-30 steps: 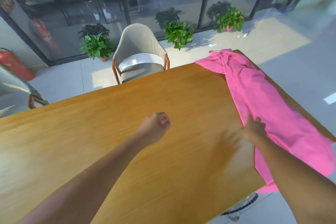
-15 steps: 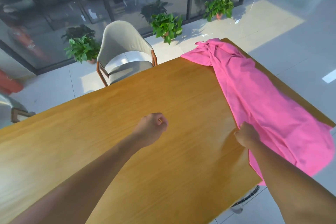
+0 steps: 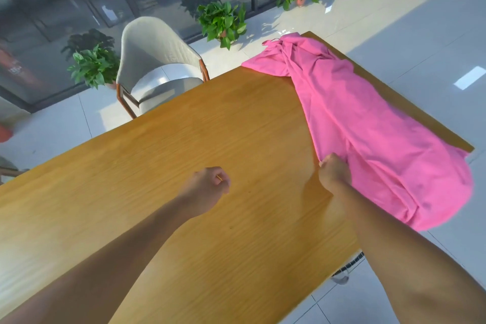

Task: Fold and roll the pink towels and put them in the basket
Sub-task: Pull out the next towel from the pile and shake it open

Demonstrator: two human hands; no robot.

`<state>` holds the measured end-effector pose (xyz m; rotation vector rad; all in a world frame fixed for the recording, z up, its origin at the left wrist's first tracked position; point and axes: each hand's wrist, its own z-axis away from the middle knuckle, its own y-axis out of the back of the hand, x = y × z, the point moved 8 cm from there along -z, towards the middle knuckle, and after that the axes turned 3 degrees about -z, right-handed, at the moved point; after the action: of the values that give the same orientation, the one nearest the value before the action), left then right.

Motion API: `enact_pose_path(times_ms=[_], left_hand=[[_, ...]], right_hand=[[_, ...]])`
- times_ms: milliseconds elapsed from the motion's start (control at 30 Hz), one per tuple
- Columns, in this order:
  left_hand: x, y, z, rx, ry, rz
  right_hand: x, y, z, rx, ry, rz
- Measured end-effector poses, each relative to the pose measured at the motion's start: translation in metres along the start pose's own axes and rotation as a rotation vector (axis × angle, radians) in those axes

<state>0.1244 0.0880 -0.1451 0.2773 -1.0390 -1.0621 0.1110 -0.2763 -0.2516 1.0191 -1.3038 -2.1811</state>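
Observation:
A long pink towel (image 3: 368,123) lies rumpled along the right end of the wooden table (image 3: 210,139), its near end hanging over the table's edge. My right hand (image 3: 334,172) grips the towel's left edge in a fist, the cloth bunched up around the fingers. My left hand (image 3: 207,187) hovers over the bare wood in the middle of the table, fingers curled into a fist and holding nothing. No basket is in view.
A grey chair (image 3: 155,66) stands at the table's far side. Potted plants (image 3: 223,23) line the glass wall behind it. A white wire object (image 3: 347,268) shows under the table's near right corner. White tiled floor surrounds the table.
My right hand went from lying flat on the towel's edge to gripping it in a fist and pulling it leftward. The left hand stayed curled in place.

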Motion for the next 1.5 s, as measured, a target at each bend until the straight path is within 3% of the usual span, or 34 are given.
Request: enact_pose_path(times_ms=[167,267,400,567,733,800,900,967,1067,1133,1267,1400,1500], left_hand=[[0.004,-0.021,-0.002,-0.057,0.02,0.062],[0.016,-0.03,-0.005,-0.062,0.033,0.141],[0.04,-0.043,-0.012,-0.067,0.132,0.435],[0.061,-0.057,-0.024,-0.125,0.225,0.883],[0.075,-0.065,-0.048,-0.084,0.274,0.918],[0.078,-0.064,-0.06,-0.018,0.292,0.912],[0.079,-0.061,-0.073,0.081,0.269,1.008],[0.075,-0.062,-0.076,0.121,0.238,1.021],[0.063,-0.061,-0.079,0.193,0.213,1.07],[0.063,-0.059,-0.078,0.185,0.174,1.119],[0.06,-0.046,-0.079,0.221,0.043,0.805],[0.027,-0.011,-0.072,0.32,-0.128,0.11],[-0.024,-0.009,-0.061,0.17,-0.149,-0.501]], right_hand=[[-0.059,0.009,0.041,0.057,0.158,-0.45],[-0.086,0.023,0.066,0.055,0.258,-0.582],[-0.124,0.037,0.101,-0.027,0.402,-0.689],[-0.146,0.03,0.127,-0.291,0.528,-0.704],[-0.149,0.017,0.131,-0.542,0.563,-0.727],[-0.142,0.024,0.113,-0.446,0.574,-0.644],[-0.108,0.045,0.065,-0.129,0.577,-0.365],[-0.076,0.05,0.034,-0.042,0.476,-0.208],[-0.033,0.074,0.001,0.209,0.269,-0.291],[-0.023,0.081,-0.015,0.27,0.285,-0.254],[-0.017,0.026,-0.035,-0.181,0.425,0.248],[0.008,0.017,-0.047,-0.253,0.382,0.472],[0.018,0.017,-0.049,-0.282,0.369,0.557]])
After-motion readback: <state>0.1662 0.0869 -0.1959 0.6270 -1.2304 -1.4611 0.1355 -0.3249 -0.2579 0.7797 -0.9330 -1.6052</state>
